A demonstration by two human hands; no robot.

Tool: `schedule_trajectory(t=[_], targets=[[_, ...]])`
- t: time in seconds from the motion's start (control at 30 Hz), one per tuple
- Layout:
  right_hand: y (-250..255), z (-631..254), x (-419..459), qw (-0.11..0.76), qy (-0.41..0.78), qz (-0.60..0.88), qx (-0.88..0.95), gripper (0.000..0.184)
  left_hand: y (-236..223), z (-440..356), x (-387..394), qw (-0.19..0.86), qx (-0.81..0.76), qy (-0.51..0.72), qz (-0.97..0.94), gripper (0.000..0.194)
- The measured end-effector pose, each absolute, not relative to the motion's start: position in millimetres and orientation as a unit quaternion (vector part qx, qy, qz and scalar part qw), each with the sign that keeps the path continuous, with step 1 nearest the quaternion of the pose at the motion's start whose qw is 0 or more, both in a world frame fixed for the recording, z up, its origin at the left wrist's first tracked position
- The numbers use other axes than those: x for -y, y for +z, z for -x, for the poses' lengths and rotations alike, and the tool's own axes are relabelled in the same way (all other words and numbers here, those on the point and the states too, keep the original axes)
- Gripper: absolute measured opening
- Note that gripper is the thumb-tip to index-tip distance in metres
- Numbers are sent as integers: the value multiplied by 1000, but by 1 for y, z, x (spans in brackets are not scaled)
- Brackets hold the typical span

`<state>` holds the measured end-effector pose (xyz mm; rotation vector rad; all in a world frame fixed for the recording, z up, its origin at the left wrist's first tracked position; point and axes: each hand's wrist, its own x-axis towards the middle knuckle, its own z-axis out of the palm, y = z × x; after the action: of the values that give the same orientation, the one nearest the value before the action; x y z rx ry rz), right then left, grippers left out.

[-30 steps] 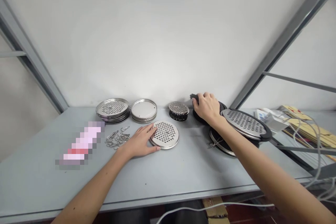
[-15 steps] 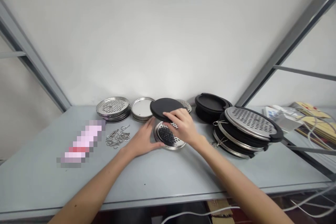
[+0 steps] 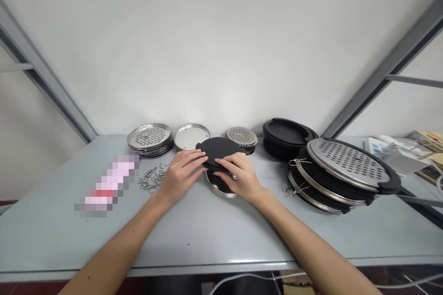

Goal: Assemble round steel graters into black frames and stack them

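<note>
A round black lid-like disc (image 3: 219,148) is held at the middle of the table, tilted a little. My left hand (image 3: 180,174) grips its left edge, fingers on top and thumb beneath. On the near right edge, my right hand (image 3: 244,177) has its fingers closed on the same disc. Just under it lies a round metal plate with a shiny rim (image 3: 217,185), mostly covered by the disc and my right hand. Small wire clips (image 3: 149,179) lie in a loose pile left of my left hand.
Along the wall stand a stack of perforated metal plates (image 3: 150,137), plain metal plates (image 3: 191,135), another grater plate stack (image 3: 242,136) and black bowls (image 3: 286,132). At right, black containers with grater tops (image 3: 348,166) are stacked. A blurred pink item (image 3: 112,182) lies left.
My left hand has moved from beside the metal plate up onto the black disc's left edge. The disc has come slightly lower and nearer. The view has shifted slightly.
</note>
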<state>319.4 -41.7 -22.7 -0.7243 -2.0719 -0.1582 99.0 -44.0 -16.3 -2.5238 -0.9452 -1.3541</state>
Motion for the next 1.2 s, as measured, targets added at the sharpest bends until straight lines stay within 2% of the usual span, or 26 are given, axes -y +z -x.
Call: schedule_trajectory(t=[0.27,0.43,0.5,0.77,0.97,1.07,1.13,1.2], targets=[[-15,-320,46,465,-65,270,841,27,-9,-95,44,81,302,-428,848,34],[-2,-340,38,491,-33,318,810,51,-9,-88,39,95,290,-481,822,39],[0,-350,33,498,-20,342,797,53,-7,-86,38,87,295,-512,802,39],[-5,-359,29,499,70,352,789,43,-6,-86,40,26,285,-572,769,42],[-6,-357,31,524,107,351,768,28,-4,-95,49,-72,318,-592,737,31],[-9,-358,29,544,107,348,756,17,-2,-99,51,-159,339,-593,713,30],[-10,-358,29,552,94,351,750,17,0,-99,51,-187,346,-573,719,30],[-10,-359,30,554,52,351,753,23,1,-98,51,-169,349,-546,743,35]])
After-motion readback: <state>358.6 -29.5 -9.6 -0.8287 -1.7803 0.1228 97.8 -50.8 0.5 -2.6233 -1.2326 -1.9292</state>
